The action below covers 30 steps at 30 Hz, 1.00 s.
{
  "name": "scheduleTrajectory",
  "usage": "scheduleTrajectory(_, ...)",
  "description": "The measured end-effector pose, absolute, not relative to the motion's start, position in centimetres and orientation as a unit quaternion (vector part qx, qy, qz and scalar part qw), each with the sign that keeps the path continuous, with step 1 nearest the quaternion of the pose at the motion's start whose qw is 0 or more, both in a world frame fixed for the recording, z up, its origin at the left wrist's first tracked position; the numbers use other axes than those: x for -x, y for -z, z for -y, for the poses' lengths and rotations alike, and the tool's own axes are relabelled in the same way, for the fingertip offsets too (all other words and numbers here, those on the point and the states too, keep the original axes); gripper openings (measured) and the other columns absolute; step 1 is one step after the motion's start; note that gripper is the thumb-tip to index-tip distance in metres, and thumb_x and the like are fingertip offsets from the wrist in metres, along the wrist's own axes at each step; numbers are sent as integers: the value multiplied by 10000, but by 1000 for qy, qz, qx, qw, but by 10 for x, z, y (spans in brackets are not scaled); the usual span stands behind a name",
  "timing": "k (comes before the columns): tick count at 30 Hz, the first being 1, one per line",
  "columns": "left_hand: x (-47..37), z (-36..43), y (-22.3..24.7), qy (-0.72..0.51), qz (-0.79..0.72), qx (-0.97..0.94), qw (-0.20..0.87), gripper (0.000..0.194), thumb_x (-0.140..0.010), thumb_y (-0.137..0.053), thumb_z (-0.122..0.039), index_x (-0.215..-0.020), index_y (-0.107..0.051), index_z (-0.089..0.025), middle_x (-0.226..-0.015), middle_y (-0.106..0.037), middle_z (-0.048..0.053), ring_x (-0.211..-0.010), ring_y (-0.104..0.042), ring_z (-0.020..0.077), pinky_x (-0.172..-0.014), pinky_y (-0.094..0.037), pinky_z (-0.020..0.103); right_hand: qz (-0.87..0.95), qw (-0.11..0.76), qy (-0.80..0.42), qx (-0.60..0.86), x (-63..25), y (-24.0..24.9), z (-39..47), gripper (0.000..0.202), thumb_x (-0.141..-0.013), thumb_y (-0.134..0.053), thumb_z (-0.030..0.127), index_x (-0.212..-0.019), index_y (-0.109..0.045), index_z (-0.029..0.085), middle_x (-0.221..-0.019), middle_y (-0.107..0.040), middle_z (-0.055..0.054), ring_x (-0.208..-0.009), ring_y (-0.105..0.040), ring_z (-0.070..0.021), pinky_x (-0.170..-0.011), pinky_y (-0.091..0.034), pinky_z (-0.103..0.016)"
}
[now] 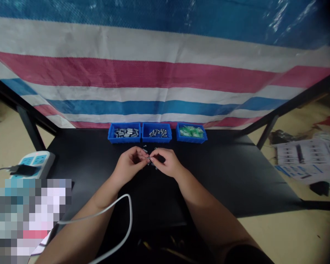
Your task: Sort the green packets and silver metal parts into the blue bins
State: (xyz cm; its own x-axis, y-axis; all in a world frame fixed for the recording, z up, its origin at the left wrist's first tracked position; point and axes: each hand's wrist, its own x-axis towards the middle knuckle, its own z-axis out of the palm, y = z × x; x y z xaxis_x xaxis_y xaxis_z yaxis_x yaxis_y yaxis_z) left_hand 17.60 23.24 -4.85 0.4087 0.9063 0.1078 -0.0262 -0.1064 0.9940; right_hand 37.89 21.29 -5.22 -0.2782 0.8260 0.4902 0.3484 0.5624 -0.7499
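Note:
Over the middle of the black table my left hand and my right hand meet at the fingertips. Both are closed in a pinch around a small metal part; its exact kind is too small to make out. A short grey metal piece shows by the left fingers. Just beyond the hands a small screw lies on the table. More little metal pieces are scattered beneath the fingers, partly hidden.
Along the back edge stand a blue bin of metal sleeves, a blue bin of small metal hardware and a blue bin of green-and-clear packets. A power strip sits left. A white cable loops across my left forearm.

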Motion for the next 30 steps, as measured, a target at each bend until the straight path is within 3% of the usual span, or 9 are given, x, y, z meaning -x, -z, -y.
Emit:
scheduleTrajectory(4,-178,-232,49,-400,-354,-627,567,240,-821,-796,-279,-955,-629,-170,-907,-708,41,-818,-687,145,-778,-570,284,740,471,-305,371,-375,54,-213,78,-896,-669,210,-972,-687,204,-800,-707,-6,-662,-652,-124,-635,-541,-248)
scheduleTrajectory(8,-170,-234,44,-379,-370,-670,521,311,-808,-786,-267,-1054,-615,-182,-980,-696,46,-804,-690,151,-757,-568,290,711,528,-216,411,-377,56,-214,54,-873,-678,161,-862,-682,215,-754,-696,-3,-637,-648,-132,-628,-549,-263)
scheduleTrajectory(12,-157,-240,33,-278,-394,-784,391,221,-828,-727,-227,-1037,-657,-209,-936,-679,19,-761,-648,146,-692,-506,272,639,588,-142,475,-389,63,-223,259,-891,-690,191,-1144,-708,245,-1058,-735,-77,-843,-704,-189,-819,-615,-363)
scheduleTrajectory(16,-153,-244,34,-168,-396,-834,346,223,-824,-712,-225,-1047,-709,-237,-889,-687,3,-725,-630,151,-671,-463,277,640,530,-158,533,-401,73,-234,553,-875,-683,205,-1413,-579,277,-1187,-689,-83,-776,-647,-155,-703,-602,-322)
scheduleTrajectory(18,-155,-243,38,-141,-393,-842,341,242,-821,-716,-235,-1061,-725,-253,-875,-693,-3,-718,-628,154,-677,-455,279,650,499,-154,551,-405,75,-236,500,-873,-659,201,-1368,-613,260,-1114,-689,-69,-715,-605,-140,-649,-567,-298)
scheduleTrajectory(23,-159,-242,46,-111,-386,-844,355,304,-810,-740,-266,-1114,-747,-283,-874,-721,-9,-713,-638,158,-687,-452,278,672,464,-127,563,-407,72,-235,148,-874,-634,198,-985,-732,203,-836,-641,-28,-623,-530,-127,-630,-499,-282)
scheduleTrajectory(30,-167,-240,50,-107,-386,-857,323,253,-835,-711,-264,-1084,-753,-268,-851,-720,2,-755,-655,178,-708,-443,290,687,434,-171,558,-405,72,-234,107,-886,-635,221,-900,-738,199,-731,-656,-12,-594,-554,-131,-604,-462,-270)
